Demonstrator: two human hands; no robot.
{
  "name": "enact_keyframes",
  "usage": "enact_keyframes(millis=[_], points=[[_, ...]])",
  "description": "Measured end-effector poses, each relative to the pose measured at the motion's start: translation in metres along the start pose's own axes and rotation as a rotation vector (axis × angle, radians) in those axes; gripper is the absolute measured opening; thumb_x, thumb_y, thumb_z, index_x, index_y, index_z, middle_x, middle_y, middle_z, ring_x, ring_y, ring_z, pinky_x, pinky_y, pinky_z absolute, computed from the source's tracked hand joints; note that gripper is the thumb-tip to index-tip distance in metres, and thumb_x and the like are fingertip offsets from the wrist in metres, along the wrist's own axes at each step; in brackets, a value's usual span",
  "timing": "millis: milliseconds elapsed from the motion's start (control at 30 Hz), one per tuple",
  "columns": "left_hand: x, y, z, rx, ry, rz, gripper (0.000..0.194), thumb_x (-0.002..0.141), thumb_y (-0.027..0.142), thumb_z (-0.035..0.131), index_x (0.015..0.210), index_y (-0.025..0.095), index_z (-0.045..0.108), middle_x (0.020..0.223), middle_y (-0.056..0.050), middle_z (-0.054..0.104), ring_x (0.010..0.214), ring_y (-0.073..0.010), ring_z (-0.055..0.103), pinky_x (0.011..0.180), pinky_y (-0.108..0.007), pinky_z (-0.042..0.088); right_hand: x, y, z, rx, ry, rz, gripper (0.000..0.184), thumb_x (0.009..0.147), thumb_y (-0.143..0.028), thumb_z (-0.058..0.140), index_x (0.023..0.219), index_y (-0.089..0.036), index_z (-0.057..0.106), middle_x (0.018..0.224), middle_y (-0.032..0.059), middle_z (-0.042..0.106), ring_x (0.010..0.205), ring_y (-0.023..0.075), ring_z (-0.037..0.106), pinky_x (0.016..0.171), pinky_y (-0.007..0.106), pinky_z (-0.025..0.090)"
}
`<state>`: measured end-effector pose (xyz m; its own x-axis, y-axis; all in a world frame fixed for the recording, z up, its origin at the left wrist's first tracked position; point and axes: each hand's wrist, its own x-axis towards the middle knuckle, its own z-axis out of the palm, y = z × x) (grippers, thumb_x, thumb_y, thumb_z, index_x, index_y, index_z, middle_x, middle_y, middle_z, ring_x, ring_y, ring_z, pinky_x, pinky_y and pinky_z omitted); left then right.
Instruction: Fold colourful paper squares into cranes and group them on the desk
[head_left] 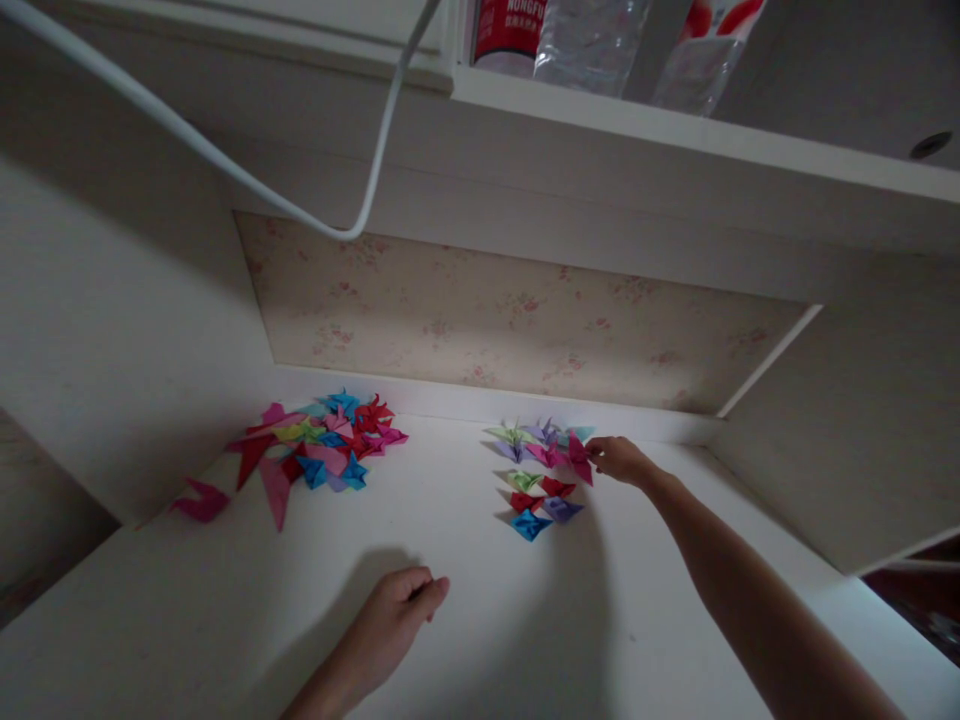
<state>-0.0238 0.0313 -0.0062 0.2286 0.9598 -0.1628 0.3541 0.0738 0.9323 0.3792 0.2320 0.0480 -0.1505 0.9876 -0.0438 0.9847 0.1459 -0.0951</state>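
Tabletop (420, 520), white, spans the lower frame. Heap of folded paper pieces (330, 455) lies left of centre, overlapping; the smaller arrangement (528, 525), right of centre, sits in 2 clusters, the nearer holding 5 pieces. Left hand (394, 610), lower centre: fingers curled closed, above or on the tabletop, cannot tell which; no item visible in it. Right hand (621, 460): fingertips pinched on 1 magenta paper piece (579, 458) at the far cluster's right edge. Judged step: positioning that piece; the move calls for gentle release, neighbours undisturbed.
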Motion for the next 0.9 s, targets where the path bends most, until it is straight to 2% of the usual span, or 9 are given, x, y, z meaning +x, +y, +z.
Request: enact_keyframes(millis=[167,400,500,633,900], points=[[0.000,0.002,-0.001,-0.003,-0.007,-0.013,0.041,0.083,0.051,0.045,0.057,0.020,0.041,0.054,0.007,0.032,0.053,-0.0108,0.033,0.051,-0.024,0.022,0.002,-0.001,-0.005,-0.161,-0.016,-0.089,0.027,0.077,-0.016,0.053,0.090,-0.028,0.074,0.090,0.0024,0.074,0.083,0.0203,0.066,0.071,0.026,0.044],[0.000,0.001,0.000,0.002,-0.008,-0.015,0.041,0.084,0.052,0.045,0.058,0.019,0.043,0.055,0.006,0.035,0.055,-0.0112,0.035,0.053,-0.024,0.024,0.008,-0.005,-0.013,-0.273,-0.051,-0.255,0.027,0.085,-0.021,0.051,0.091,-0.034,0.074,0.088,0.0001,0.074,0.080,0.0184,0.067,0.068,0.024,0.043],[0.000,0.000,0.000,0.001,-0.004,-0.028,0.042,0.084,0.053,0.044,0.058,0.019,0.043,0.055,0.006,0.035,0.056,-0.0112,0.036,0.053,-0.024,0.025,0.014,-0.003,-0.019,-0.312,-0.060,-0.303,0.025,0.085,-0.021,0.052,0.088,-0.032,0.074,0.084,0.0018,0.074,0.078,0.0189,0.066,0.066,0.025,0.041],[0.001,0.001,-0.001,0.000,-0.007,-0.035,0.042,0.084,0.053,0.045,0.058,0.019,0.043,0.055,0.006,0.034,0.055,-0.0110,0.035,0.053,-0.023,0.025,0.024,0.002,-0.023,-0.354,-0.067,-0.326,0.020,0.081,-0.018,0.056,0.074,-0.024,0.073,0.076,0.0049,0.072,0.074,0.0198,0.066,0.063,0.025,0.039],[0.000,0.002,-0.001,-0.007,-0.021,-0.055,0.043,0.084,0.054,0.044,0.058,0.020,0.043,0.055,0.006,0.035,0.055,-0.0113,0.035,0.053,-0.023,0.026,0.034,0.003,-0.012,-0.306,-0.016,-0.278,0.017,0.078,-0.019,0.059,0.069,-0.024,0.072,0.075,0.0042,0.071,0.074,0.0200,0.065,0.065,0.025,0.039]])
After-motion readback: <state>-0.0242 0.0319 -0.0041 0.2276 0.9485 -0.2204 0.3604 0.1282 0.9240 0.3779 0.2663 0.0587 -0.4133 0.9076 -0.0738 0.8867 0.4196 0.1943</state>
